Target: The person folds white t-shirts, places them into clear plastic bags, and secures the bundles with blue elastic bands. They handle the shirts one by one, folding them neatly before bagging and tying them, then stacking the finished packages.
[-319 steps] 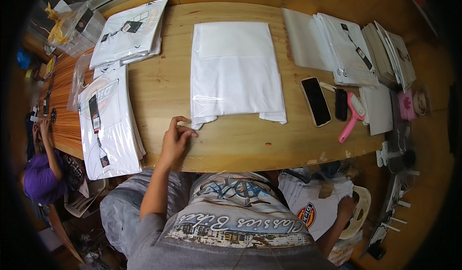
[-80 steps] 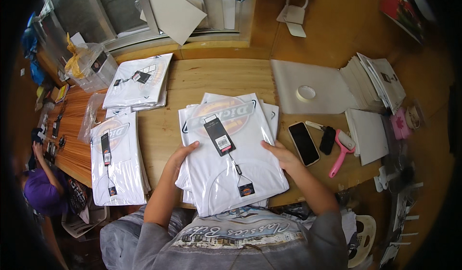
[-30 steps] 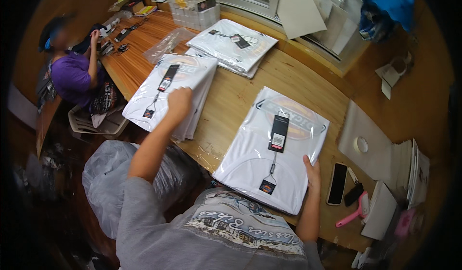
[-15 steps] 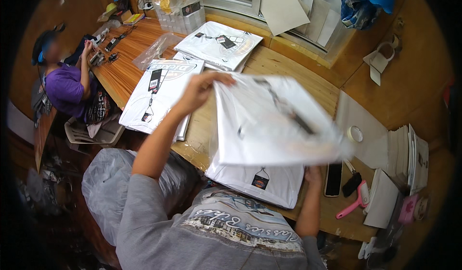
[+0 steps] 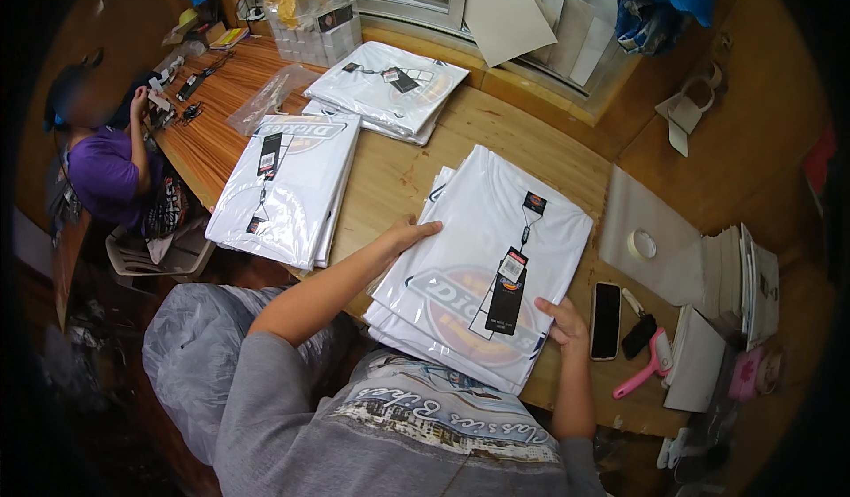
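A folded white T-shirt in a clear bag lies on top of other bagged white shirts at the front of the table. Black hang tags on a cord rest across its print. At the shirt's left edge, my left hand grips it, thumb side on the plastic. My right hand holds the lower right edge, its thumb over the bag and its other fingers partly hidden beneath. Two more stacks of bagged shirts lie farther off: one at the left and one near the window.
Right of me are a phone, a pink-handled roller, a tape roll and a stack of boards. A full plastic sack stands at my left. A person in purple sits at the table's far left.
The bagged shirt, raised and tilted before, now lies down on the pile in front of me. My left hand has come down with it, and my right hand has moved onto its edge.
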### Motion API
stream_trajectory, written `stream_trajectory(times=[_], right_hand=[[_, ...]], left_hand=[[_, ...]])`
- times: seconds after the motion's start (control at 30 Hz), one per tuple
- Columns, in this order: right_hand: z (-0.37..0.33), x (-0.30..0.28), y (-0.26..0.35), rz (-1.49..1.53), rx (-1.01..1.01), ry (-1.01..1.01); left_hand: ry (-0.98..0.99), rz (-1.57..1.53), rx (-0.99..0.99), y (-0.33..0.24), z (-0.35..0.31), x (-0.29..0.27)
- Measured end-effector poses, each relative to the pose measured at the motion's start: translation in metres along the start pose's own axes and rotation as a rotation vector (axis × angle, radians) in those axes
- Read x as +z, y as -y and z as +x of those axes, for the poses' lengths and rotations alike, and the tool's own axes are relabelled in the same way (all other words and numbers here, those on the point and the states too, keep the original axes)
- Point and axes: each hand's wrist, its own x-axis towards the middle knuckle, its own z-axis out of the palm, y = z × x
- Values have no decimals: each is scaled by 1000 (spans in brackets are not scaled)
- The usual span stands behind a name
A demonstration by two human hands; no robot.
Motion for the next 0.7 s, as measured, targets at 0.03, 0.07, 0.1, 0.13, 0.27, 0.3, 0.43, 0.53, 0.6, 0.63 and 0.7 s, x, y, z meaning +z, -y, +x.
stream_trajectory(times=[0.03,0.07,0.1,0.13,0.27,0.3,0.43,0.53,0.6,0.63,0.7], right_hand=[[1,2,-1,-3,8,12],[1,3,-2,-7,16,25],[-3,3,0,-43,-42,2],[-6,6,6,-78,-102,-5],[-35,35,38,-173,-441,-151],[-44,40,44,-170,-511,-217],[-60,38,49,-452,-607,-379],[-57,20,35,-690,-607,-425],[-41,3,15,-1110,-754,-532],[-37,3,6,-1015,-801,-534],[-32,-1,-3,-823,-783,-555]], left_hand=[[120,-123,-123,-6,-7,-3],[146,-76,-79,-7,-12,-3],[170,-30,-35,-6,-15,1],[181,18,16,-8,-21,0],[103,193,435,-25,-54,14],[90,169,475,-34,-66,23],[128,233,783,-43,-81,24],[205,250,740,-38,-80,16],[187,337,721,-24,-67,6],[164,377,722,-19,-62,4],[85,431,770,-12,-55,4]])
